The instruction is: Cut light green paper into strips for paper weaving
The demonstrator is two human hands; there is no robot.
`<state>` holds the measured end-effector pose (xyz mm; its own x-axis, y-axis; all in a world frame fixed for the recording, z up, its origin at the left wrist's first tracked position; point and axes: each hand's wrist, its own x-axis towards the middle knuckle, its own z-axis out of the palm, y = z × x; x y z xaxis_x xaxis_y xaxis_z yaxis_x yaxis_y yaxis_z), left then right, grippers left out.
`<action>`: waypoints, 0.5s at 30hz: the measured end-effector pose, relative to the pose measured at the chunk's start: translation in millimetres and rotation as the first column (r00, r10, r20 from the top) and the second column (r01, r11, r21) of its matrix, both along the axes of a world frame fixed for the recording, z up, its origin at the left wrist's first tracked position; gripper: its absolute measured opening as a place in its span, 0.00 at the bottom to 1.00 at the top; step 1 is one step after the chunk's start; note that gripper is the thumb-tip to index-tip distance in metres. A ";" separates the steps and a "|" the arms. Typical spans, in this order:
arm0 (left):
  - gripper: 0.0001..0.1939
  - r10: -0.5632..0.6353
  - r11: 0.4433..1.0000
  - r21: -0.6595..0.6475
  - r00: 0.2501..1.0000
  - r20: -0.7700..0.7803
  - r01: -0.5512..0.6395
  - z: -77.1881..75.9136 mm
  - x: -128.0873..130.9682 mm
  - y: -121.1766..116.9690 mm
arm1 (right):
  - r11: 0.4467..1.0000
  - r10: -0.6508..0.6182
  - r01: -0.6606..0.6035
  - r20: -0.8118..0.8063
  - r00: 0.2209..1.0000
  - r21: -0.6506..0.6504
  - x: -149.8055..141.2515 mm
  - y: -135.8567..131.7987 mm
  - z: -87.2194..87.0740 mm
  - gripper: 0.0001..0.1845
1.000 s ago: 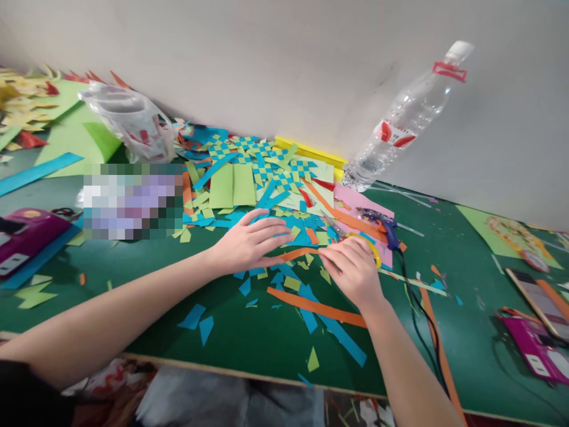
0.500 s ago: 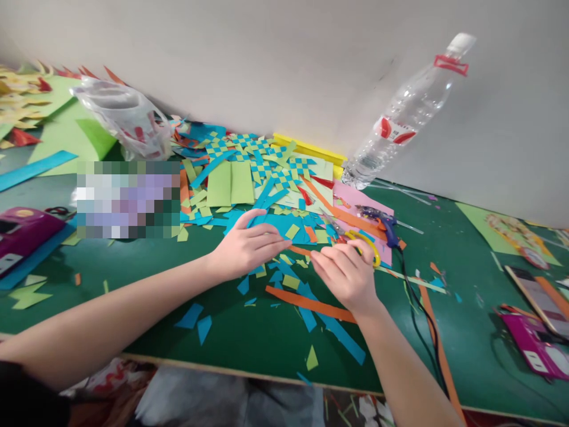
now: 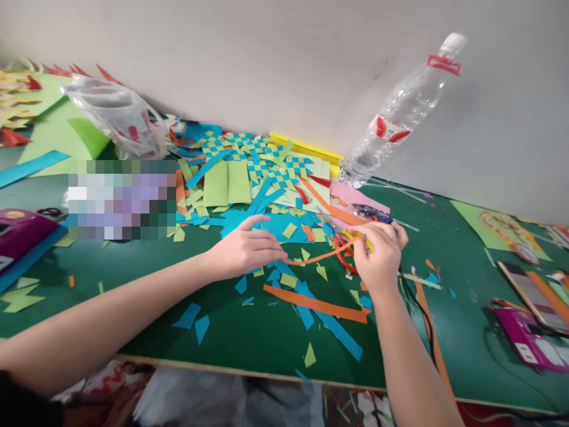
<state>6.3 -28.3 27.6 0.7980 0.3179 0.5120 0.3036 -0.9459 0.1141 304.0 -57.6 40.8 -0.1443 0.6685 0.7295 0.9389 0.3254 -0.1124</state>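
A thin orange paper strip hangs in a shallow curve between my two hands. One end is pinched in the fingertips of my left hand. My right hand has closed fingers on the other end. Just behind and beside my right hand lie scissors with red and yellow handles, partly covered. A glue gun shows above the same hand, half hidden. Below the strip, a wider orange strip rests across blue paper strips on the green table.
Woven blue-green paper pieces and green and blue scraps pile up at the back. A plastic bottle leans near the wall. A bagged cup stands left. Purple power strips and a phone lie at the sides.
My right hand has moved right, away from my left, so more of the orange strip shows between them. My left hand has dropped slightly. The view has shifted a little.
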 end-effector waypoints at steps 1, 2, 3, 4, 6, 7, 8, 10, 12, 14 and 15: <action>0.13 -0.072 0.997 -0.017 0.996 -0.045 0.071 0.6 2.4 -3.6 | 1.000 -0.011 0.011 -0.006 1.000 0.000 1.2 0.3 -0.3 0.12; 0.12 -0.121 0.992 -0.035 0.989 -0.084 0.118 0.4 4.8 -6.9 | 1.000 -0.015 0.015 -0.010 1.000 -0.006 1.8 0.4 -0.8 0.12; 0.11 -0.163 0.986 -0.046 0.982 -0.096 0.159 -0.5 7.1 -9.9 | 1.000 -0.011 0.010 -0.013 1.000 -0.014 1.6 0.4 -1.4 0.13; 0.13 -0.203 0.979 -0.053 0.973 -0.114 0.198 -2.1 9.1 -12.3 | 1.000 -0.001 0.001 -0.015 1.000 -0.019 0.9 0.4 -2.0 0.13; 0.22 -0.238 0.970 -0.074 0.961 -0.141 0.230 -6.0 11.9 -15.4 | 0.999 0.018 -0.019 -0.017 1.000 -0.027 -1.9 0.1 -2.7 0.12; 0.25 -0.242 0.969 -0.081 0.958 -0.152 0.232 -8.1 12.7 -16.2 | 0.999 0.027 -0.027 -0.019 0.999 -0.032 -3.5 -0.1 -2.9 0.12; 0.27 -0.237 0.970 -0.087 0.959 -0.157 0.226 -10.0 13.1 -16.5 | 0.999 0.033 -0.034 -0.024 0.999 -0.039 -5.1 -0.2 -2.9 0.12; 0.27 -0.214 0.975 -0.092 0.966 -0.142 0.203 -13.1 12.9 -15.7 | 0.998 0.039 -0.041 -0.033 0.999 -0.056 -7.4 -0.3 -2.9 0.11; 0.23 -0.190 0.979 -0.097 0.975 -0.113 0.180 -15.1 11.8 -13.7 | 0.997 0.045 -0.048 -0.034 0.998 -0.068 -8.4 -0.2 -3.3 0.11; 0.17 -0.171 0.982 -0.096 0.981 -0.090 0.162 -15.9 10.4 -11.4 | 0.995 0.058 -0.059 -0.026 0.998 -0.076 -8.6 0.2 -4.3 0.10; 0.14 -0.165 0.983 -0.093 0.982 -0.087 0.157 -15.7 9.9 -10.3 | 0.994 0.068 -0.070 -0.023 0.997 -0.082 -8.6 0.4 -4.9 0.10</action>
